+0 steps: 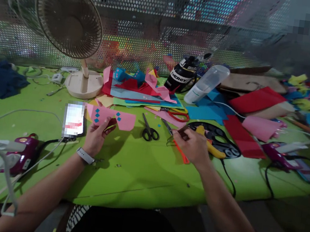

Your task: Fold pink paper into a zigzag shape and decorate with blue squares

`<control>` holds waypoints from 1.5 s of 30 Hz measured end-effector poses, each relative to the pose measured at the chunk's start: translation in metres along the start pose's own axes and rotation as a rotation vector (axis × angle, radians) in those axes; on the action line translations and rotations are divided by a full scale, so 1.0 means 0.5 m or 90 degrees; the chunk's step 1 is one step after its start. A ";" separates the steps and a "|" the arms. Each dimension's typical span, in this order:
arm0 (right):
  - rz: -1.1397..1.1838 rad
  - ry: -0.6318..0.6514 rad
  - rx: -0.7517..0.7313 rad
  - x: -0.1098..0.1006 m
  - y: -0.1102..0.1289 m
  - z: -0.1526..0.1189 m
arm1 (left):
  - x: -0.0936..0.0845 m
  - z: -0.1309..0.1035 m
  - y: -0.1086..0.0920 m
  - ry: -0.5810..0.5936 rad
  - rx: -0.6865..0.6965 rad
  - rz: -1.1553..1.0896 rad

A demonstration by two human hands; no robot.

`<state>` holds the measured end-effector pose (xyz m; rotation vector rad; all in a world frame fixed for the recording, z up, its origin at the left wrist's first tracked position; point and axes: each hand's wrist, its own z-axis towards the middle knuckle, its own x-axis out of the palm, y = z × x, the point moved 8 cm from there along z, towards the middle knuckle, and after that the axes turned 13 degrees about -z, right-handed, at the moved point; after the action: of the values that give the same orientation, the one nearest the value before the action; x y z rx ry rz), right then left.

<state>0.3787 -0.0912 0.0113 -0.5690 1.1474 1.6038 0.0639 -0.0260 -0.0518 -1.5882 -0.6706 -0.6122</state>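
Note:
My left hand pinches a pink sheet piece decorated with small blue diamonds, lifted above the green table. Fingers curled together, my right hand grips a slim pointed metal tool; its kind is not clear, as the fingers cover the rear part. Black scissors lie between the two hands, slightly spread. An orange strip-like thing shows beneath my right hand. Close beside that hand, a yellow glue gun rests on a black tray with rounded hollows.
A beige fan and a lit phone stand to the left, near a purple power block. Coloured sheets, a black bottle and a clear bottle line the back, before a perforated screen. Cables cross both sides.

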 end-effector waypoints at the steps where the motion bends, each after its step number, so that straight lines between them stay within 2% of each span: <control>1: -0.035 0.004 -0.023 -0.004 0.000 0.003 | 0.000 0.000 0.000 0.000 0.001 -0.001; 4: -0.041 0.086 -0.057 -0.001 -0.012 0.014 | -0.002 0.001 -0.001 -0.002 0.005 -0.003; 6: -0.023 0.151 -0.047 0.006 -0.028 0.020 | -0.002 0.002 -0.001 -0.001 0.004 -0.001; 8: 0.001 0.174 -0.017 0.012 -0.044 0.028 | -0.001 0.003 -0.001 0.004 0.002 0.003; 12: 0.118 0.077 0.072 0.016 -0.064 0.046 | 0.002 0.002 0.001 0.009 -0.002 0.000; 15: 0.161 0.028 0.101 0.035 -0.065 0.052 | 0.003 0.001 0.001 0.001 -0.002 -0.002; 19: 0.136 0.043 0.108 0.059 -0.062 0.049 | 0.005 0.002 0.001 -0.008 -0.001 -0.002; 28: 0.086 0.052 0.092 0.057 -0.064 0.045 | 0.006 -0.001 0.002 -0.016 -0.012 0.015; 39: 0.126 0.034 0.120 0.061 -0.090 0.045 | 0.007 0.000 0.002 -0.016 -0.010 0.018; 45: 0.129 0.076 0.122 0.069 -0.090 0.041 | 0.005 0.001 0.003 -0.017 -0.008 0.007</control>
<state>0.4116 -0.0568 -0.0258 -0.4389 1.4697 1.6223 0.0668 -0.0255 -0.0509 -1.6121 -0.6786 -0.5895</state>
